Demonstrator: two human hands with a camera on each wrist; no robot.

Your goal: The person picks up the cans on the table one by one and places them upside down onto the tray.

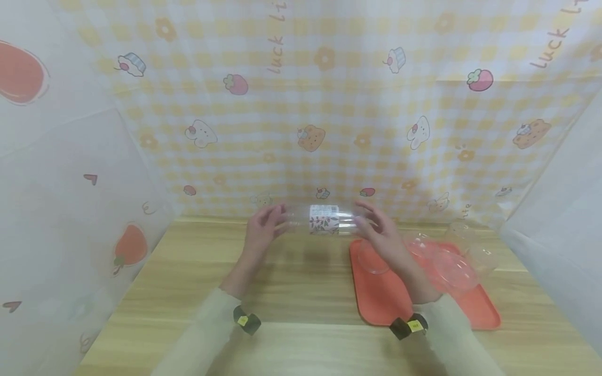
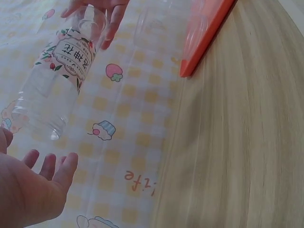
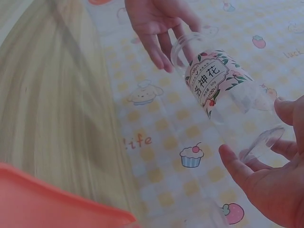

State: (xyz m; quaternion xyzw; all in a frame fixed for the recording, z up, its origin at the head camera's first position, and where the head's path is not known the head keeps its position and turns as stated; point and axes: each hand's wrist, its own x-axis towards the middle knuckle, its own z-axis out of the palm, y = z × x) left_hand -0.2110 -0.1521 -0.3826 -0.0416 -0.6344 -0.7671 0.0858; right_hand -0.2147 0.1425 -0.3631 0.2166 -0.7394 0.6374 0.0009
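A clear plastic jar (image 1: 347,222) is held sideways above the table, near its back edge. Round its middle runs a label (image 3: 213,78) with Chinese characters, red flowers and green leaves. My left hand (image 1: 264,225) holds the left end, thumb and fingers spread about it. At the opposite end my right hand (image 1: 380,230) holds the jar; in the right wrist view the right thumb and fingers (image 3: 232,164) lie around that end. The see-through wall blurs into the patterned cloth behind.
A red-orange tray (image 1: 383,300) lies on the wooden table (image 1: 291,344) at the right, partly under my right forearm. Several clear plastic containers (image 1: 455,269) rest on and beside it. A yellow-checked cloth (image 1: 291,104) hangs behind, with white patterned sheets at both sides.
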